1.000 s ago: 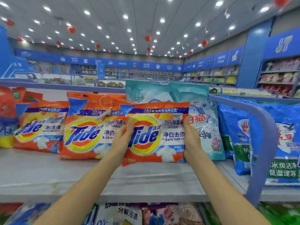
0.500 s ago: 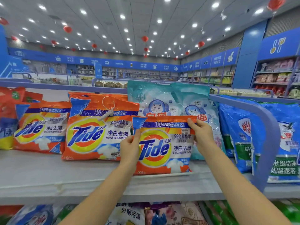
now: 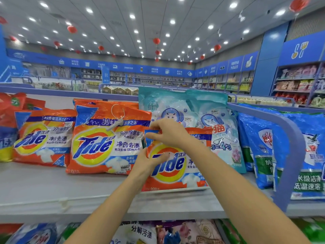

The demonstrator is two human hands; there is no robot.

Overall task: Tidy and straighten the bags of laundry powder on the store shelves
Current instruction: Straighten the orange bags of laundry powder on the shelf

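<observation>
One small bag (image 3: 177, 166) stands upright just right of the big Tide bag (image 3: 105, 140). My left hand (image 3: 146, 161) grips its left edge and my right hand (image 3: 170, 132) pinches its top corner. It looks nearly set. The tilted bag (image 3: 42, 138) left of the big Tide bag needs straightening next, I judge.

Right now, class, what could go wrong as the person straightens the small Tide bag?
1. The small Tide bag stands near the front edge of the shelf; released leaning, it might slide off.
2. The right hand pinches its top corner and the left hand its side edge, so tugging may crumple it.
3. Pushed back, it could knock the teal bags behind.
</observation>
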